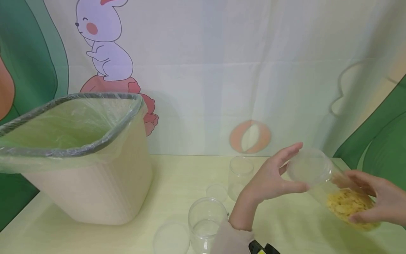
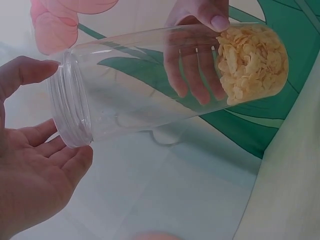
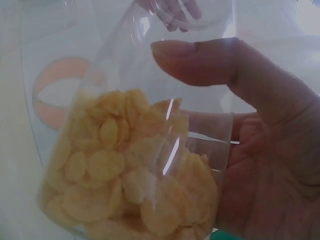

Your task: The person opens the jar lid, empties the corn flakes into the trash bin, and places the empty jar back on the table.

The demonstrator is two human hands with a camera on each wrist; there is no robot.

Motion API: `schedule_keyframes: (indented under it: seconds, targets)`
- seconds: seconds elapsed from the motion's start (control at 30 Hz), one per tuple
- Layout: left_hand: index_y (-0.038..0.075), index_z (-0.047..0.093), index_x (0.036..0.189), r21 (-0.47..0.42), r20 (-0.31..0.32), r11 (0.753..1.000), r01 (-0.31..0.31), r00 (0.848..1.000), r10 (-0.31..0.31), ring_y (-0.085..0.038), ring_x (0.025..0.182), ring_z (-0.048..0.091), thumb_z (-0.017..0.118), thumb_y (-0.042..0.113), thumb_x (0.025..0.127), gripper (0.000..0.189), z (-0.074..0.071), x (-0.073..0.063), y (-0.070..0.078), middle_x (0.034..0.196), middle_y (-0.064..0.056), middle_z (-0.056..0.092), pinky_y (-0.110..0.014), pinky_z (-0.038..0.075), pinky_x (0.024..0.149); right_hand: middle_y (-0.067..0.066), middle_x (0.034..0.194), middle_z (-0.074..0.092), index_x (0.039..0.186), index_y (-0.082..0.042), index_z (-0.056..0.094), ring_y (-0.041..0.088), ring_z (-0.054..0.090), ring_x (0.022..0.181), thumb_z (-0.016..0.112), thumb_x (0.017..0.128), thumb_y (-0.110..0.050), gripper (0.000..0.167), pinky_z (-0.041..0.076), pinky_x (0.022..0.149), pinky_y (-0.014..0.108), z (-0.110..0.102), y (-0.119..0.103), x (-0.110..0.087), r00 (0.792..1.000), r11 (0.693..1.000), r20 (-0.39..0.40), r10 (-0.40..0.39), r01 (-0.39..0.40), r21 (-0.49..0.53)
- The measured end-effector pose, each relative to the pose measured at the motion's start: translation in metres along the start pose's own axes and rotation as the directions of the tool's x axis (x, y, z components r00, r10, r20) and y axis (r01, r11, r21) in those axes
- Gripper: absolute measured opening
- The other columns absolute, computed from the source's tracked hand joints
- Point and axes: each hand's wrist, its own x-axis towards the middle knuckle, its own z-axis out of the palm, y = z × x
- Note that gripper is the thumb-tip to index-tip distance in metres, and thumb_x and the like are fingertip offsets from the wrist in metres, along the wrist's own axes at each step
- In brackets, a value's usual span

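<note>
A tall clear plastic jar (image 1: 321, 194) is held tilted above the table at the right of the head view, its lidded end up and to the left. Yellow flakes (image 2: 252, 65), perhaps cornflakes, lie gathered at its base end. My right hand (image 1: 382, 197) grips the jar near its base, thumb on one side and fingers round the other. At the other end, my left hand (image 2: 45, 165) has thumb and fingers spread on opposite edges of the round translucent lid (image 2: 70, 100). The right wrist view shows the flakes close up through the jar wall.
A large bin (image 1: 104, 190) with a clear plastic liner stands on the left of the table (image 1: 177, 176). Near the front middle is an open clear jar (image 1: 207, 229) beside a round lid (image 1: 171, 240). Behind it stand another clear jar (image 1: 239, 169) and a smaller lid (image 1: 216, 193).
</note>
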Motion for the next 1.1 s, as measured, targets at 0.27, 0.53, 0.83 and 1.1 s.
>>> schedule_keyframes:
  seconds: [0.27, 0.53, 0.83, 1.1]
  targets:
    - [0.006, 0.035, 0.139, -0.015, -0.014, 1.0, 0.016, 1.0, -0.016, 0.0, 0.127, 0.03, 0.07, -0.004, 0.073, 0.075, 0.001, 0.001, -0.001, 0.142, 0.001, 0.035, -0.016, 0.032, 0.1, 0.039, 0.119, 0.041, 0.128, 0.013, 0.033, 0.044, 0.054, 0.094, 0.085, 0.058, -0.013, 0.091, 0.05, 0.064, 0.038, -0.001, 0.0, 0.002, 0.999, 0.999, 0.023, 0.038, -0.038, -0.013]
    - [0.01, 0.041, 0.136, 0.005, -0.095, 0.997, 0.074, 0.993, -0.073, 0.001, 0.122, 0.036, 0.075, 0.003, 0.071, 0.073, 0.005, 0.001, 0.0, 0.137, 0.005, 0.042, -0.015, 0.037, 0.095, 0.007, 0.111, 0.059, 0.124, 0.011, 0.039, -0.019, 0.038, 0.086, 0.086, 0.053, -0.008, 0.087, 0.04, 0.059, 0.013, 0.001, 0.003, 0.001, 0.999, 1.0, -0.037, -0.001, 0.002, 0.025]
    - [0.017, 0.045, 0.133, 0.077, -0.196, 0.983, 0.169, 0.969, -0.151, -0.002, 0.111, 0.048, 0.077, 0.021, 0.072, 0.07, 0.01, 0.0, 0.0, 0.132, 0.01, 0.047, -0.018, 0.044, 0.084, -0.04, 0.099, 0.041, 0.124, 0.007, 0.042, -0.021, 0.037, 0.089, 0.087, 0.053, -0.011, 0.086, 0.039, 0.06, 0.011, 0.004, 0.008, 0.0, 0.998, 0.998, -0.054, -0.023, 0.026, 0.049]
    - [0.017, 0.049, 0.129, 0.171, -0.285, 0.952, 0.252, 0.938, -0.197, 0.0, 0.104, 0.05, 0.078, 0.035, 0.069, 0.069, 0.016, 0.0, 0.002, 0.125, 0.012, 0.051, -0.019, 0.046, 0.078, 0.015, 0.108, 0.06, 0.125, 0.008, 0.04, -0.022, 0.033, 0.088, 0.087, 0.054, -0.015, 0.088, 0.04, 0.06, 0.013, 0.005, 0.007, 0.001, 0.999, 1.0, -0.025, 0.019, -0.019, 0.009]
